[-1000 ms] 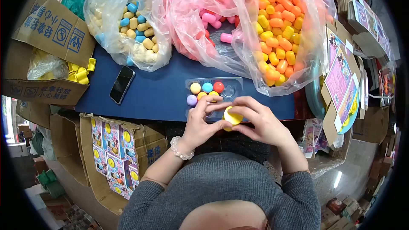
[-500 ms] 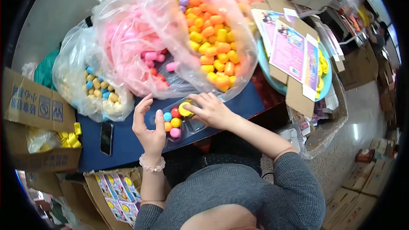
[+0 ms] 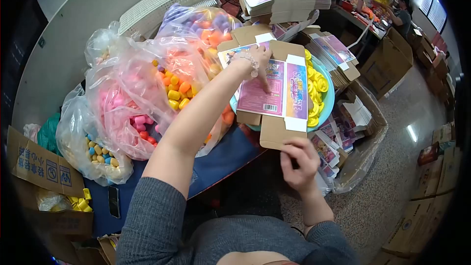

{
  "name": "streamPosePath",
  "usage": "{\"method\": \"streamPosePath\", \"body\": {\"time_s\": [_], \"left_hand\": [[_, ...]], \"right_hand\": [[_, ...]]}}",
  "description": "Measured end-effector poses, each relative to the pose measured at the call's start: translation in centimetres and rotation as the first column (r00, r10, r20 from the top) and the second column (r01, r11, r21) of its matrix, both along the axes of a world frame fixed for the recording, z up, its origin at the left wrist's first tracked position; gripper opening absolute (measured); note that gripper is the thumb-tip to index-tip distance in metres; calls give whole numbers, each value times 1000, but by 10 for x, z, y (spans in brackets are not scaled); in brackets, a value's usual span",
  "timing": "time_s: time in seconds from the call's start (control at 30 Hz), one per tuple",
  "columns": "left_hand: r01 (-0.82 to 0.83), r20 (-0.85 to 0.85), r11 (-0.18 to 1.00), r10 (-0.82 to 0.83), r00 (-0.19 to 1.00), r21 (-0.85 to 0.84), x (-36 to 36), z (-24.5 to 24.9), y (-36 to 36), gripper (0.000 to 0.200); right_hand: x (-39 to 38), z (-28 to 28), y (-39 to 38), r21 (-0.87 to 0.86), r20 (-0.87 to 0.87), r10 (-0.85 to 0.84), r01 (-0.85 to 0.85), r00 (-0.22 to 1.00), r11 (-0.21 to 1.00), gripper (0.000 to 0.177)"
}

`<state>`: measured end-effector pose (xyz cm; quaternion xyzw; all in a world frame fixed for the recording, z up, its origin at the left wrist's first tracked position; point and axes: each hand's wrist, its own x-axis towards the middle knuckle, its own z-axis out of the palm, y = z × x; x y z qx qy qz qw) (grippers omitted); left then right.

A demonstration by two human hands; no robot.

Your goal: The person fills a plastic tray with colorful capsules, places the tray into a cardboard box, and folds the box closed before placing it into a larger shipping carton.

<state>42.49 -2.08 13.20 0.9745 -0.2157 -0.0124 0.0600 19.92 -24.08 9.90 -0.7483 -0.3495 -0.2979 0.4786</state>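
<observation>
1. An unfolded printed carton (image 3: 261, 99) is laid flat across a light blue basin (image 3: 331, 95), its plain brown flap pointed toward the wearer's body.
2. The carton's printed face is touched by the left hand (image 3: 258, 60), stretched well forward with one finger extended down the panel; whether an edge is gripped cannot be told. A beaded bracelet (image 3: 254, 66) is worn at that wrist.
3. The lower flap's edge is met by the fingertips of the right hand (image 3: 300, 164), seen half curled; whether the cardboard is pinched cannot be told.
4. Yellow pieces (image 3: 318, 84) are heaped in the basin, partly covered by the carton.
5. Orange and yellow capsules (image 3: 184, 87) are held in a clear bag on the blue worktop (image 3: 216, 164), beside a pink-filled bag (image 3: 113, 88).
6. A phone (image 3: 114, 202) is set down at the worktop's left end.
7. A stack of printed cartons (image 3: 287, 5) is piled beyond the basin, and another person (image 3: 403, 15) is seen seated farther off.
</observation>
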Motion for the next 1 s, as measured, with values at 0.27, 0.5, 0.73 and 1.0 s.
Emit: {"method": "streamPosePath", "body": {"time_s": [0.27,0.5,0.73,1.0], "left_hand": [[97,420,990,-43,907,-107,-106,33,-10,35],[164,637,947,53,769,-276,-336,74,-17,34],[-267,191,291,919,346,-919,-500,-2,42,29],[162,-209,-225,972,107,-961,-599,-130,98,84]], "right_hand": [[79,27,-11,-197,-72,-325,306,943,931,97],[-34,47,36,298,-232,788,-729,571,616,93],[-125,-32,167,463,-351,898,-784,267,414,25],[-207,-138,284,398,-658,752,-868,-44,298,6]]}}
